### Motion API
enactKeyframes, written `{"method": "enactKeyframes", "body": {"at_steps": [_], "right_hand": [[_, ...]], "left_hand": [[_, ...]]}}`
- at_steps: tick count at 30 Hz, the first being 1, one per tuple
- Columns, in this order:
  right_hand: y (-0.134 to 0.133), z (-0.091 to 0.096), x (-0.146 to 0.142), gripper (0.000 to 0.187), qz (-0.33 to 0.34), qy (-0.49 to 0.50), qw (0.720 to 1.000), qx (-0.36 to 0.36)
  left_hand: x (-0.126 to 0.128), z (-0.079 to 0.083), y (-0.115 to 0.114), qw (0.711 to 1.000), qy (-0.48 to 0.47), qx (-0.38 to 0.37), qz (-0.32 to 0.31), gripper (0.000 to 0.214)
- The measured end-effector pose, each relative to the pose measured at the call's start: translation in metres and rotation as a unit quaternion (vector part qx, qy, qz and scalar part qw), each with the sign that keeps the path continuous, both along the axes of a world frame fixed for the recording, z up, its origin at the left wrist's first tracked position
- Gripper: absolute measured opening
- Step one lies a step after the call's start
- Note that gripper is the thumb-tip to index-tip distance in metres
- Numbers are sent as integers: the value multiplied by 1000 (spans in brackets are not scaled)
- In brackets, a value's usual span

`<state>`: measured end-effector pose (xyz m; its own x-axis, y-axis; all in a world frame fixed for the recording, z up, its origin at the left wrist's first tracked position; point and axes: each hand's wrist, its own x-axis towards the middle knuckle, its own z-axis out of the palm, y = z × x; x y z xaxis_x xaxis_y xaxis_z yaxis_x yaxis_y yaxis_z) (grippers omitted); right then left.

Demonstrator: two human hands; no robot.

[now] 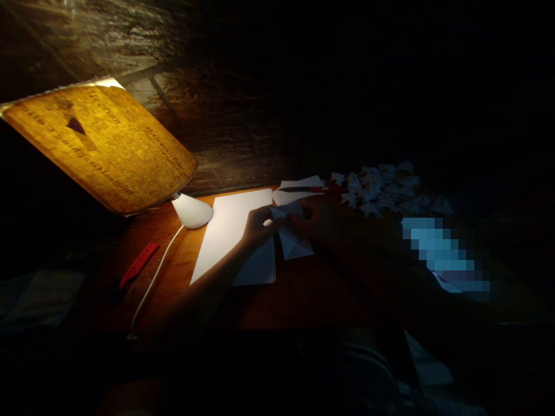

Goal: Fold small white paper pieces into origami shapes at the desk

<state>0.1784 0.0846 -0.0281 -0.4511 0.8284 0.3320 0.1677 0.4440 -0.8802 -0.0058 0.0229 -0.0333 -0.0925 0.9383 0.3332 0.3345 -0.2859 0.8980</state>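
Low over the wooden table, my left hand (259,224) pinches the upper left part of a folded white paper (298,245) between thumb and fingers. My right hand (318,218), deep in shadow, closes on the paper's upper right side. Creases and a pointed lower part show on the folded piece; my fingers cover some of its top. Under my left forearm lies a stack of white paper sheets (229,237). Just beyond my hands, a dark-bladed knife (297,189) with a red handle rests on smaller white paper (314,182).
A lamp with a newsprint-patterned shade (108,147) and white base (193,211) stands left, its white cord (156,277) trailing forward. Near it lies a long red object with holes (139,263). Folded paper shapes (381,188) are heaped back right. A blurred bright rectangle (442,251) is right.
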Motion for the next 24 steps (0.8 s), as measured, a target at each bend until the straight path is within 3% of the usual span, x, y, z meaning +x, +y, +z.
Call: {"method": "enactKeyframes", "body": {"at_steps": [11, 24], "right_hand": [[0, 9, 7, 25, -65, -111, 991, 43], [1, 6, 6, 16, -71, -158, 984, 45]], "left_hand": [[1, 8, -3, 983, 168, 44, 53, 24], [2, 11, -1, 972, 234, 30, 11, 19]]}}
